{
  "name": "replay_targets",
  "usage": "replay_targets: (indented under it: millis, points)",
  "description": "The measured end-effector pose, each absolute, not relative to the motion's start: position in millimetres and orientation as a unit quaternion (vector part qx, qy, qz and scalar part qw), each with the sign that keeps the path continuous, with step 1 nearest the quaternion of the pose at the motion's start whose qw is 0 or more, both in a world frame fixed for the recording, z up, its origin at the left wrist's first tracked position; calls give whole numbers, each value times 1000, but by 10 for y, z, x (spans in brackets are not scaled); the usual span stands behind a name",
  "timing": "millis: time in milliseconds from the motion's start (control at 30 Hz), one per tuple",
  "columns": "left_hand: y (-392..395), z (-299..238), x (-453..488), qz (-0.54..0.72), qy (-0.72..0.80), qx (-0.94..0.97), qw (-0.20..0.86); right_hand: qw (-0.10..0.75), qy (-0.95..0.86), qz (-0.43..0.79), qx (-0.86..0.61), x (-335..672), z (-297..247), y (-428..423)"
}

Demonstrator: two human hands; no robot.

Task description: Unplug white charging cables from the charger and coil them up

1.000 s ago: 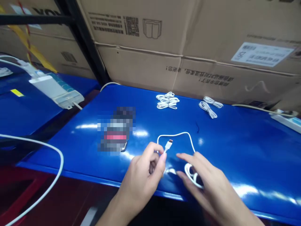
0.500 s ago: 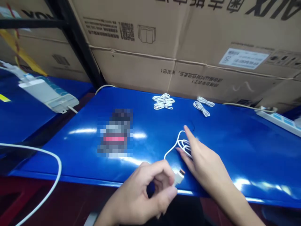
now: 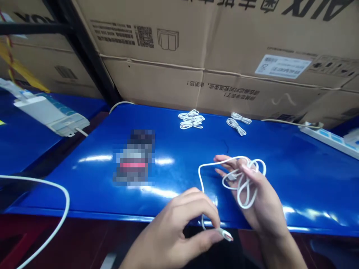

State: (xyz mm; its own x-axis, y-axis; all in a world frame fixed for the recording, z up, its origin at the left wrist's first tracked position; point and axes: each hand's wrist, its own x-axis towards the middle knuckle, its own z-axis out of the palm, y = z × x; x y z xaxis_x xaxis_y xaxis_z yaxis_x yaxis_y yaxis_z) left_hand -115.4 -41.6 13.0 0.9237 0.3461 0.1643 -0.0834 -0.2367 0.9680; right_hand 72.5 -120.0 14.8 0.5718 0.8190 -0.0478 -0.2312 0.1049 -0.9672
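A white USB cable (image 3: 246, 194) lies in loose loops across the upturned palm of my right hand (image 3: 262, 209), whose thumb presses down on the loops. One plug of the cable rests near the fingers of that hand. My left hand (image 3: 179, 228) pinches the other end, a USB plug (image 3: 226, 235), between thumb and fingertips at the table's front edge. A single strand runs from the loops down to the left hand. Farther back on the blue table (image 3: 174, 149) lie two groups of tied white cables, the left bundles (image 3: 192, 120) and the right bundles (image 3: 238, 123).
A pixelated, blurred object (image 3: 134, 158) lies on the table at left. Power strips stand at the left (image 3: 53, 116) and right (image 3: 333, 140). A large cardboard box (image 3: 157, 82) forms the back, beside a black metal post (image 3: 89, 56). A thick white cord (image 3: 66, 209) hangs at left.
My right hand has turned palm up, bringing the cable loops into view. My left hand has moved the plug slightly down and to the right. The view has shifted a little.
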Motion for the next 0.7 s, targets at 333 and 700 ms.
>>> replay_targets:
  millis: [333, 700]
  points:
    - [-846, 47, -1065, 210, 144, 717, 649, 836, -126, 422, -328, 489, 156, -1042]
    - [-736, 212, -1012, 410, 256, 477, 734, 351, -734, 226, -535, 677, 197, -1587]
